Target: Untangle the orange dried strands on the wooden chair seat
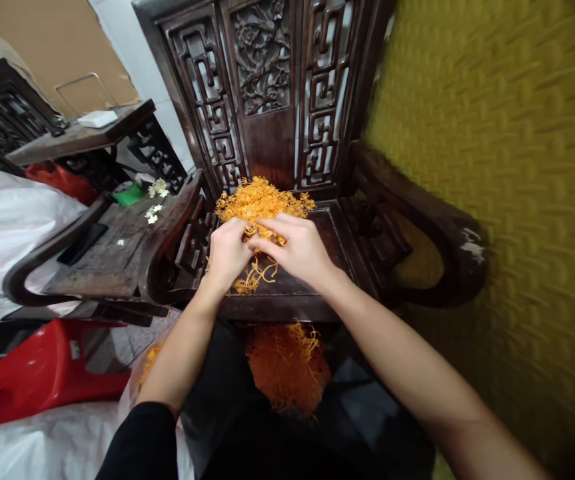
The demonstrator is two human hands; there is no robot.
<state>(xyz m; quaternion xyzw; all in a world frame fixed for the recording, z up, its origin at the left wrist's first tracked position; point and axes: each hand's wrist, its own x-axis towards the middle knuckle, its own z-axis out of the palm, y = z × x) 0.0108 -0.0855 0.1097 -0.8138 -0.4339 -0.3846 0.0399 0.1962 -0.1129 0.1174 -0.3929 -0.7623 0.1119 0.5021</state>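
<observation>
A heap of orange plastic sprigs (257, 198) lies on the dark carved wooden chair's seat (324, 233), against the backrest. In front of it my left hand (228, 250) is closed, its fingertips pinched on an orange sprig. My right hand (300, 245) meets it from the other side, thumb and fingers closed on orange sprigs too; the fingertips partly hide what they grip. Thin orange stems (256, 275) lie on the seat just below my hands, near its front edge.
Below the seat, between my legs, sits an orange mass of sprigs (287, 367). A wooden chair at left bears green tape (128, 193), pale small flower pieces (153, 212) and a dark flat object (83, 243). White sacks (12, 227) and a red plastic stool (42, 367) stand left. Yellow-green padding (517, 167) is at right.
</observation>
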